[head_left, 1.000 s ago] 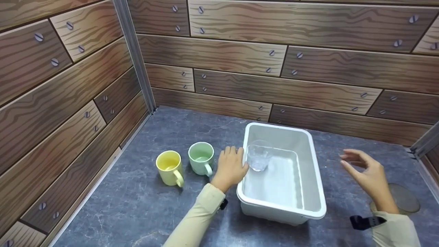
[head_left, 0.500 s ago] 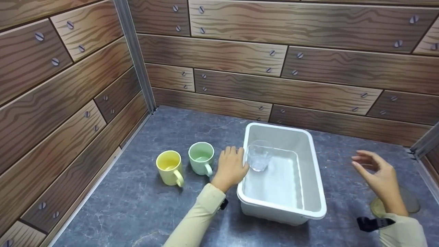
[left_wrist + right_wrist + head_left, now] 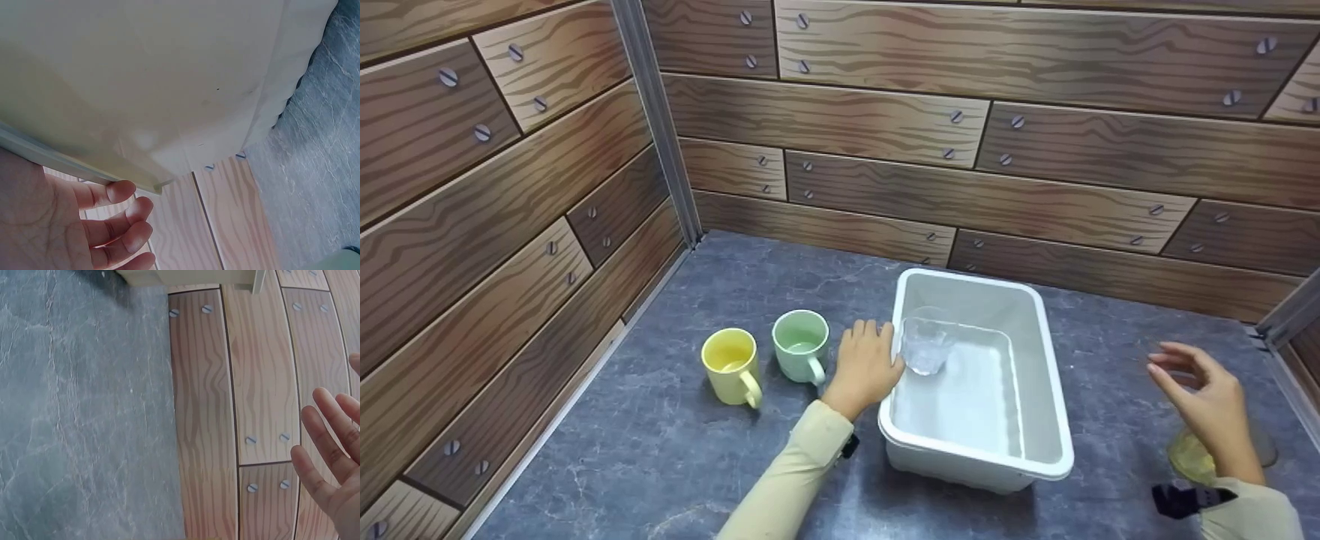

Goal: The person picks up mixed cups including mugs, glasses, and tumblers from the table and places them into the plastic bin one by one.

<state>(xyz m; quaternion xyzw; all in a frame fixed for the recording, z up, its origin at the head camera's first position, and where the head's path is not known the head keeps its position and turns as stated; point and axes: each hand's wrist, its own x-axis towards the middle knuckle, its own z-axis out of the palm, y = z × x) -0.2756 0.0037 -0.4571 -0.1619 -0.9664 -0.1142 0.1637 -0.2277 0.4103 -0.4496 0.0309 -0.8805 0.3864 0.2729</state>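
Observation:
A pale grey plastic tub (image 3: pixel 975 457) stands on the table with a clear drinking glass (image 3: pixel 926 352) inside, by its left wall. My left hand (image 3: pixel 864 367) rests on the tub's left rim, fingers extended and relaxed; in the left wrist view its fingers (image 3: pixel 121 191) lie along the rim. Just left of that hand are a green mug (image 3: pixel 800 352) and a yellow mug (image 3: pixel 733 375), both upright with handles toward me. My right hand (image 3: pixel 1207 397) hovers right of the tub, holding nothing, fingers loosely bent. Under its wrist sits a yellowish see-through vessel (image 3: pixel 1191 456), partly hidden.
The dark marbled tabletop (image 3: pixel 615 420) runs back to a wood-patterned wall (image 3: pixel 885 180) and a similar wall (image 3: pixel 510 300) on the left. A metal post (image 3: pixel 652 120) marks their corner. The wrists carry black straps (image 3: pixel 1189 499).
My right hand has moved right and a little toward me, away from the tub. My left hand, the mugs, the tub and the glass in it have stayed put.

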